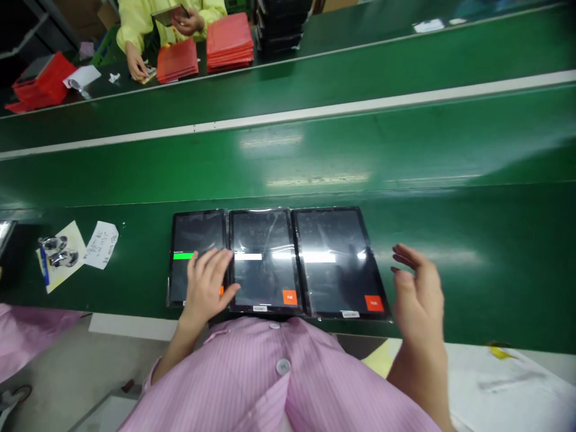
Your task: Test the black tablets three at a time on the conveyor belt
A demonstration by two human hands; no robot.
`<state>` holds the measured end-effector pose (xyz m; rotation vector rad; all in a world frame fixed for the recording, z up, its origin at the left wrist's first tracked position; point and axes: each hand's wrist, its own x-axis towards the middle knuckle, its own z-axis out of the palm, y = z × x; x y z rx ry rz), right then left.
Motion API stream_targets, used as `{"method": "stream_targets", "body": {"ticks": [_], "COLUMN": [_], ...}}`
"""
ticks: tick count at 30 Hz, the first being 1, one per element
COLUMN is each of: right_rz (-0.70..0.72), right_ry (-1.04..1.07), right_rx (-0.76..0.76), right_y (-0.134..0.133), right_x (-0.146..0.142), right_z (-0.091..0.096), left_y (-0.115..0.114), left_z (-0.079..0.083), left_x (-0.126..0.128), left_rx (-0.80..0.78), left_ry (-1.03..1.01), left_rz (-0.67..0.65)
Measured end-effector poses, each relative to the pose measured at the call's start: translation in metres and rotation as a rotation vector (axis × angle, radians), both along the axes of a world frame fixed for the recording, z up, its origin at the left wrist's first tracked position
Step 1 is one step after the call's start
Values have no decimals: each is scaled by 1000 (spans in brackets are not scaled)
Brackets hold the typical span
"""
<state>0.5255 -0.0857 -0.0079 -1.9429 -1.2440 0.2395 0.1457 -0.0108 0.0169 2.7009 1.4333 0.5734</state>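
Note:
Three black tablets lie side by side on the green bench in front of me. The left tablet (186, 231) has a green bar on its dark screen, and my left hand (207, 285) is over its right part, fingers spread. Whether the fingertips touch the glass I cannot tell. The middle tablet (265, 279) shows a white bar and an orange button at its lower right. On the right tablet (335, 285) there is a white bar and an orange-red button marked "Fail". My right hand (418, 288) is held just right of that tablet, fingers apart, holding nothing.
To the left lie a yellow paper (69, 273) with metallic pieces and a blue pen, and a handwritten note (101, 245). Across the raised green divider (405, 138), a person in yellow (139, 24) handles a flat device near stacked red pouches (229, 42).

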Motion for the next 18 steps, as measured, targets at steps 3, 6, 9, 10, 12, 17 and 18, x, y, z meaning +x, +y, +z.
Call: {"method": "stream_targets", "body": {"ticks": [3, 6, 9, 10, 12, 17, 18], "right_rz": [95, 63, 24, 41, 146, 464, 478], "right_ry": [-98, -173, -90, -70, -102, -294, -312], "right_rx": [41, 107, 144, 121, 43, -9, -9], "right_y": [-5, -11, -14, -14, -10, 7, 11], "right_x": [-6, -7, -5, -5, -8, -25, -29], "right_z": [8, 11, 10, 9, 8, 13, 14], "left_y": [-4, -5, -2, 0, 5, 21, 25], "left_z": [0, -4, -7, -7, -6, 6, 9], "left_x": [19, 15, -2, -8, -19, -34, -35], "left_rx": [-50, 84, 207, 211, 209, 220, 204], "left_ry": [41, -90, -162, -138, -56, 168, 206], "left_rz": [-134, -92, -13, 5, 18, 7, 25]}}
